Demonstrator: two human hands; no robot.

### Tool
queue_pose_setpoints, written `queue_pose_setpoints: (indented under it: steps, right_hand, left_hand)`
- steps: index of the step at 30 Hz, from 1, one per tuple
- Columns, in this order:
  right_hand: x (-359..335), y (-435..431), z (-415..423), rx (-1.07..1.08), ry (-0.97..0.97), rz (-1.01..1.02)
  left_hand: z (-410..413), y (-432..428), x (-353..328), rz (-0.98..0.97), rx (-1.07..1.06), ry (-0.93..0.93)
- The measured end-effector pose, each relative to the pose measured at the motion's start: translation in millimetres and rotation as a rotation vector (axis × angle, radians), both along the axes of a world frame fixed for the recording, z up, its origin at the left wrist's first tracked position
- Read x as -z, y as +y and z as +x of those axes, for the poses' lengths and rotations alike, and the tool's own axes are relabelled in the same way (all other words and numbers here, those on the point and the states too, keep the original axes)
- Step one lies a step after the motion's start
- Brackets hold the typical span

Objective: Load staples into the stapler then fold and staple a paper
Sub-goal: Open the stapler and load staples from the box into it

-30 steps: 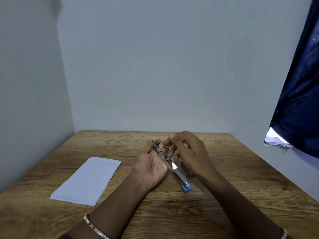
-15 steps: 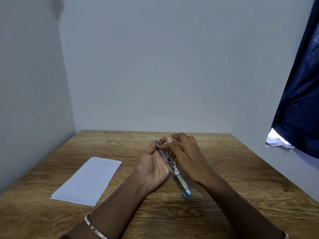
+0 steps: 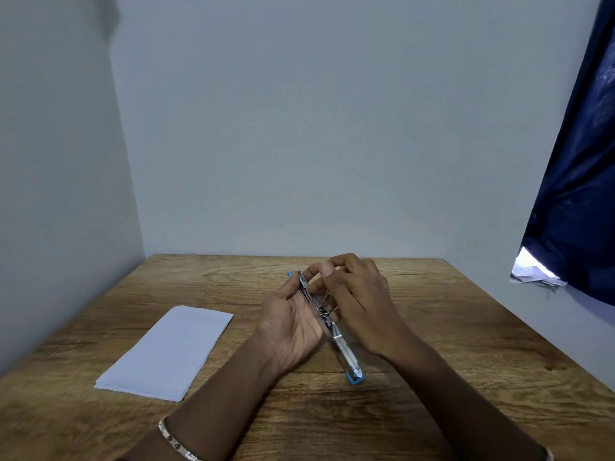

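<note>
Loading step: staples are going into the stapler; judged in progress, not finished.
Paper [image 3: 166,354]: folded flat sheet on the worktop [image 3: 466,361], left of both hands, well apart from them, untouched; same spot as a second ago.
Left hand [image 3: 289,324]: palm up, fingers curled under and round the stapler, cradling it off the worktop; a bracelet [image 3: 174,440] on that wrist.
Stapler [image 3: 346,357]: opened out long, metal channel facing up, lying aslant between the two hands; near blue tip sits low, close over the worktop.
Right hand [image 3: 359,297]: thumb and forefinger pressed together on the channel near its far half, other fingers curled behind. Whether a staple strip lies under the fingertips is too small to tell.
Change over the last second: the right hand's pinch has moved along the channel toward the far end, and the stapler's near tip has dipped slightly.
Reading: likely seating or sliding staples along the rail; closing the stapler comes next, and stapling the paper remains undone.
Far right: dark blue curtain [image 3: 582,194], not involved.
</note>
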State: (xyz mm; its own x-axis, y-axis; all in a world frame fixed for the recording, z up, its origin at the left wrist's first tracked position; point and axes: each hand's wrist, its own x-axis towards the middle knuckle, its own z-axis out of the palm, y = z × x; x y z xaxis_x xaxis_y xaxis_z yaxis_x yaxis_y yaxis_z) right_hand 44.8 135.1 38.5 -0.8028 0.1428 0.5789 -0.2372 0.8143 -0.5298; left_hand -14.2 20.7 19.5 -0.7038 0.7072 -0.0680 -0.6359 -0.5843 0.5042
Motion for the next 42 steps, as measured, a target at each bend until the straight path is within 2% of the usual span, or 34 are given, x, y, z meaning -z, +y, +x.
queue_pose_setpoints:
  steps: [13,20,23,26,28,30,35,42]
  right_hand:
    - [9.8,-2.5,-0.1,-0.043,-0.145,0.02]
    - [6.4,0.8,-3.0,-0.047,-0.167,-0.134]
    - [0.0,0.6,-0.5,-0.073,-0.117,-0.192]
    - [-10.5,9.7,5.1,-0.195,-0.118,-0.236]
    - [-13.7,17.0,8.8,-0.257,-0.067,-0.133]
    - [-12.4,19.7,7.5,-0.246,0.023,-0.031]
    - [0.8,13.7,-2.4,-0.218,0.104,-0.096]
    - [12.7,3.1,-6.9,-0.099,0.194,-0.04]
  left_hand:
    - [-9.1,-2.4,5.6,0.037,0.041,0.114]
    - [-11.5,-3.3,11.7,0.055,0.172,0.138]
    - [-12.4,-3.6,11.0,0.113,0.149,0.098]
    - [-14.3,-4.3,8.1,0.127,0.113,0.089]
    - [-14.7,-4.1,5.2,0.123,0.077,0.079]
    - [-15.3,-3.5,4.1,0.129,0.051,0.08]
    - [-14.4,-4.6,4.5,0.103,0.021,0.068]
    - [-10.4,-0.2,4.2,0.062,0.028,0.088]
